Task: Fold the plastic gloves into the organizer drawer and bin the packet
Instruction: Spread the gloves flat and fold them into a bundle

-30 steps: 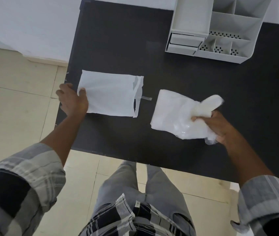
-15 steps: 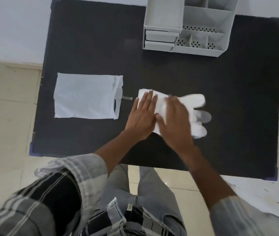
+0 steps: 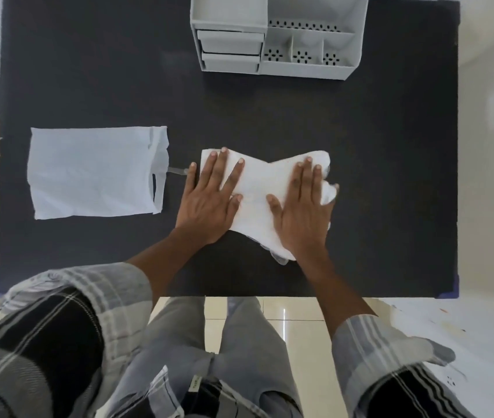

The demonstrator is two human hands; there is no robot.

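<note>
Head view: black tabletop [image 3: 89,70] seen from above; stack of plastic gloves [image 3: 262,188] lies flat near the middle of it, white and translucent, glove fingers spilling out at the right edge; left hand [image 3: 209,200] palm-down on the left end of the gloves, fingers straight and spread, little finger off the stack and resting on the bare tabletop; right hand [image 3: 303,212] palm-down on the right part of the stack, fingers straight and close together, thumb out to the left; grip of both hands is flat and apart, pressing, nothing clasped.

Packet [image 3: 95,173] lies flat to the left of the gloves, apart from them, white, its torn open end facing the left hand; a small clear strip [image 3: 176,170] lies between the packet mouth and the left little finger; whether it touches either, cannot tell.

Organizer [image 3: 275,37] stands at the far edge of the tabletop, well apart from the gloves; light grey, two drawers [image 3: 230,52] stacked at its left front, both pushed in; three small perforated compartments to the right of them.

Plaid sleeves [image 3: 83,300] rolled at the forearms; grey trousers and tiled floor [image 3: 272,309] below the near table edge.
</note>
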